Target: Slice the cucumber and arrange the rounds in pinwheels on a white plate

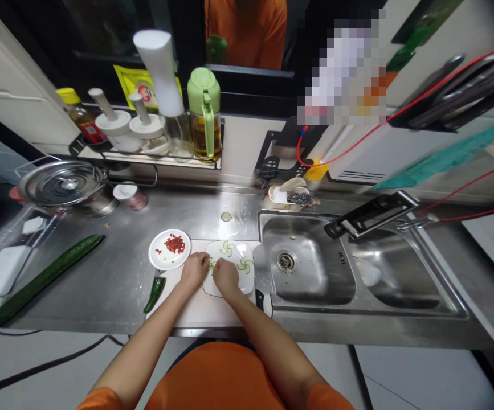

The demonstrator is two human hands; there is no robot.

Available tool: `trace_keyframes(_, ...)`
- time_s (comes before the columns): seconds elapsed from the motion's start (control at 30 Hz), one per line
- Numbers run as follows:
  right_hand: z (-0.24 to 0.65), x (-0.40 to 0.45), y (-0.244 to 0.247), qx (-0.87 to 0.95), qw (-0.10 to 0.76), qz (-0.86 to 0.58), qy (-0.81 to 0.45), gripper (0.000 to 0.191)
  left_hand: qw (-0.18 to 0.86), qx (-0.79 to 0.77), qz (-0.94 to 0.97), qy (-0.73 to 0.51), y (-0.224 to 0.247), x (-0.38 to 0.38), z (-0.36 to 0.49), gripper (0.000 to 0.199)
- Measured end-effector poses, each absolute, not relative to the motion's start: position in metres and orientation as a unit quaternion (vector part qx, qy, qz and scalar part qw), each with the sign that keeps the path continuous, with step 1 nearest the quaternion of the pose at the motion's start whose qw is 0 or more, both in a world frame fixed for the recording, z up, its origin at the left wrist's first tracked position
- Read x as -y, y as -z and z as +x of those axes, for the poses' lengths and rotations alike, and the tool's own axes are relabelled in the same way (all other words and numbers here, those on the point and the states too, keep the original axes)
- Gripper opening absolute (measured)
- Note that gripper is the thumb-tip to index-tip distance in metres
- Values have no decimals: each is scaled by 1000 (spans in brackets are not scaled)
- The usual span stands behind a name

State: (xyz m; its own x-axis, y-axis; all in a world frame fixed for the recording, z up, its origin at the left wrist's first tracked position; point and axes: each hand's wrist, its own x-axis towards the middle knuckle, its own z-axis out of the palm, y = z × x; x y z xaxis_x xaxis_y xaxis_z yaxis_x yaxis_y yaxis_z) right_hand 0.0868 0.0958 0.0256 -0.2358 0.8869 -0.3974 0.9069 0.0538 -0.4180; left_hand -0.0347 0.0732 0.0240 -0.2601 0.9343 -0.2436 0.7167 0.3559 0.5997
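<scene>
The pattern of pale green slices (245,264) on the square plate (247,283) could be spoiled most easily: those beyond and to the right of the right hand (226,276) might be dragged out of line if they were brushed by its knuckles. The plate itself might be turned on the cutting board (187,310) if its rim were pressed by the left hand (194,269). The round plate (156,259), just beyond and to the left of that hand, could be bumped by a sideways move, and its chopped red pieces (175,244) scattered. To the right of the right hand, what looks like a dark-handled knife (260,299) could be caught by the forearm and pushed toward the sink (315,285).

Both hands are held close together over the square plate, the left at its left edge, the right over its middle, with fingers curled inward. More slices are partly seen between the fingertips, but whether one is gripped cannot be told, as the fingertips are largely hidden. A short green piece (155,294) is left beside the left forearm, and a long cucumber (54,275) is laid farther left on the worktop (110,285).
</scene>
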Motion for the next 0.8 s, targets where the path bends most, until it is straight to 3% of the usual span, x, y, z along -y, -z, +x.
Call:
trace_keyframes(0.43, 106, -93, -42, -735, 16, 609, 298, 15, 266, -798, 483, -243, -28, -51, -52, 21)
trace_keyframes(0.8, 141, -66, -55, -745, 16, 611, 267, 12, 169, -903, 345, -190, -23, -37, -103, 31)
